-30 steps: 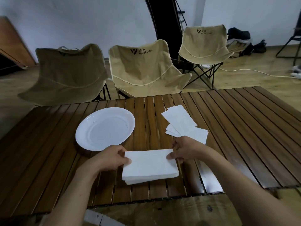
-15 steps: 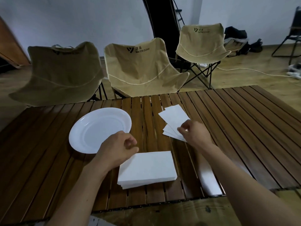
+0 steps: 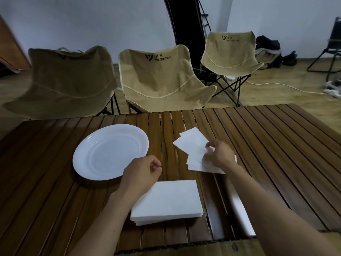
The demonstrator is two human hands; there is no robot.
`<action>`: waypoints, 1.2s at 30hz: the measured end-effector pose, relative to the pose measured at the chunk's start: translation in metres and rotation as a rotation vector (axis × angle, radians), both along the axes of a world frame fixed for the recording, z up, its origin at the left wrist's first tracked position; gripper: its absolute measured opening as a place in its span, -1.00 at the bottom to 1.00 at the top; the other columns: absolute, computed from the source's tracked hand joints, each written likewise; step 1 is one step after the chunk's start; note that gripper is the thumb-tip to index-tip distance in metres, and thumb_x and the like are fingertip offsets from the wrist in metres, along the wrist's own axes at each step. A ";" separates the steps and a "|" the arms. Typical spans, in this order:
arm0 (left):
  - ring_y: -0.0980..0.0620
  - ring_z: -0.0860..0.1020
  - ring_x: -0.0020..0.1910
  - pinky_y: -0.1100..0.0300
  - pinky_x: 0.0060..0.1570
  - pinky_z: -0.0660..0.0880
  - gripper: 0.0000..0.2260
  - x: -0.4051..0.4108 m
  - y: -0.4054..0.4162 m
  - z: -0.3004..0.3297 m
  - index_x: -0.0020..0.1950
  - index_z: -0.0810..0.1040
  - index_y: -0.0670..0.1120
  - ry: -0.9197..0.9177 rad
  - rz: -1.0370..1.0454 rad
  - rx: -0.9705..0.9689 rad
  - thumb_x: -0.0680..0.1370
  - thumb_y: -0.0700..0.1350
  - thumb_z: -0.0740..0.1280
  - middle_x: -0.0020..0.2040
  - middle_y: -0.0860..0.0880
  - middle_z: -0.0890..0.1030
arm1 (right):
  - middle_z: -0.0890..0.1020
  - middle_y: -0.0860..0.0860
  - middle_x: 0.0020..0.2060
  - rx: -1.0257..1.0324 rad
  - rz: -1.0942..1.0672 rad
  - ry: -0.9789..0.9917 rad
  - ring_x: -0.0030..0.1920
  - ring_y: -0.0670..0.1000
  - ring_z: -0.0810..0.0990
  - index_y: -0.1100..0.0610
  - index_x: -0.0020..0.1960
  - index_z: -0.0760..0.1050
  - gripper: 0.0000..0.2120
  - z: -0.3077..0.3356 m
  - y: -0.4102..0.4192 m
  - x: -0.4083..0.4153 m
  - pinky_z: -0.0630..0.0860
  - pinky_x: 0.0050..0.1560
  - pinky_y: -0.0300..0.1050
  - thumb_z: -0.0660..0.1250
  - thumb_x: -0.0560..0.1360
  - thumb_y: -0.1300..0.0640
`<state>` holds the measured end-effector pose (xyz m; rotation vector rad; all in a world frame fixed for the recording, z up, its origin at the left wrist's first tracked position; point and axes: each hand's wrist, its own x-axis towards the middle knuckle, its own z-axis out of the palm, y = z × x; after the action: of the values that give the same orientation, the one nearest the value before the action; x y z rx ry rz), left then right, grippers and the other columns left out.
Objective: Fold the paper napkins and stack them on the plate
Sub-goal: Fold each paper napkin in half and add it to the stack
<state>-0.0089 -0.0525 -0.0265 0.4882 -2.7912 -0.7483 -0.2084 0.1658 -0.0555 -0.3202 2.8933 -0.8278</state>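
A white plate (image 3: 110, 151) sits bare on the slatted wooden table, left of centre. A thick stack of white napkins (image 3: 171, 202) lies near the table's front edge. Further back and right lie a few loose folded napkins (image 3: 191, 144), fanned over each other. My right hand (image 3: 218, 156) rests on these loose napkins, fingers pinching the top one. My left hand (image 3: 142, 172) hovers between the plate and the stack, fingers curled in a loose fist with nothing in it.
The wooden slat table (image 3: 267, 145) stretches out to the right. Three tan folding camp chairs (image 3: 162, 78) stand just behind its far edge. Bags and a cable lie on the floor at the back right.
Both hands have left the thick stack. My right hand moved back to the loose napkins and pinched the top one. My left hand lifted and curled shut.
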 end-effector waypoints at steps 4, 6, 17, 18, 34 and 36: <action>0.16 0.60 -0.11 0.34 -0.12 0.49 -0.87 0.002 0.004 0.003 0.09 0.63 0.10 0.025 0.022 0.008 0.56 0.04 0.43 -0.05 0.18 0.65 | 0.59 -0.01 0.11 -0.052 0.124 -0.165 -0.05 0.08 0.65 0.07 0.29 0.51 -0.39 0.013 -0.001 0.016 0.60 -0.19 -0.08 0.59 0.30 0.28; 0.13 0.60 -0.07 0.28 -0.04 0.53 -0.79 0.001 0.007 0.005 0.16 0.59 0.11 0.055 0.036 0.020 0.54 0.06 0.45 0.06 0.15 0.64 | 0.60 -0.02 0.06 -0.049 0.227 -0.090 0.02 0.07 0.62 0.06 0.28 0.52 -0.39 0.015 -0.003 0.028 0.58 -0.13 -0.09 0.57 0.28 0.31; -0.05 0.32 0.52 -0.11 0.40 0.42 -0.05 -0.015 0.006 0.011 0.60 0.09 0.18 0.084 0.093 0.226 0.39 0.04 0.61 0.59 0.03 0.25 | 0.59 -0.14 0.01 -0.250 0.478 0.102 0.00 -0.08 0.58 -0.07 0.09 0.52 -0.57 0.040 -0.002 0.061 0.53 -0.08 -0.31 0.45 0.38 0.37; -0.04 0.30 0.52 -0.09 0.41 0.40 -0.01 -0.016 0.005 0.012 0.61 0.07 0.18 0.082 0.076 0.259 0.37 0.00 0.64 0.59 0.04 0.25 | 0.59 -0.15 -0.01 -0.252 0.500 0.102 0.00 -0.08 0.59 -0.06 0.09 0.51 -0.56 0.043 -0.003 0.062 0.57 -0.06 -0.25 0.45 0.38 0.38; 0.10 0.53 0.02 0.23 0.06 0.49 -0.70 -0.007 -0.009 0.008 0.31 0.53 0.14 0.079 0.020 0.095 0.58 -0.02 0.42 0.14 0.08 0.60 | 0.42 -0.02 0.46 0.134 0.378 -0.088 0.49 0.11 0.33 -0.07 0.48 0.33 -0.35 0.019 0.034 0.035 0.28 0.47 0.24 0.46 0.44 0.05; 0.12 0.50 0.05 0.20 0.09 0.48 -0.62 -0.008 -0.011 0.007 0.37 0.45 0.15 0.106 0.054 0.124 0.58 -0.07 0.42 0.19 0.07 0.56 | 0.48 -0.01 0.40 0.115 0.347 -0.045 0.41 0.11 0.42 -0.08 0.45 0.36 -0.45 0.016 0.039 0.032 0.38 0.40 0.17 0.41 0.50 0.03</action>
<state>-0.0171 -0.0640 -0.0192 0.5270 -2.6351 -0.9112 -0.1765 0.2047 -0.0393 -0.7517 2.7134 -0.5992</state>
